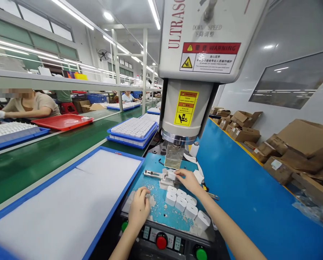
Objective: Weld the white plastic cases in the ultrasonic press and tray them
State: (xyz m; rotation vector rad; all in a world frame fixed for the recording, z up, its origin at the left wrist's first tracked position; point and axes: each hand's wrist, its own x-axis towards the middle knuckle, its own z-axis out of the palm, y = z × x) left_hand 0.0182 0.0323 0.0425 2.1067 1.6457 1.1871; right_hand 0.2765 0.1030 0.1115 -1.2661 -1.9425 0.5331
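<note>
My right hand [188,180] reaches to the small metal fixture [165,180] under the press horn [173,156]. Its fingers pinch a white plastic block [171,174] seated at the fixture. On the blue base plate [157,213], my left hand [140,208] rests with loosely bent fingers, and nothing shows in it. Between my arms stand several white plastic housings [181,203] in two rows, each with a small slot on top. Pale crumbs lie scattered around them.
The ultrasonic press head [188,104] hangs above the fixture. Along the machine's front are a red button [161,241] and green buttons [201,253]. A blue-rimmed tray [96,249] lies left; stacked trays of white parts [134,128] stand beyond. Cardboard boxes [279,169] line the right. A co-worker [34,104] sits across.
</note>
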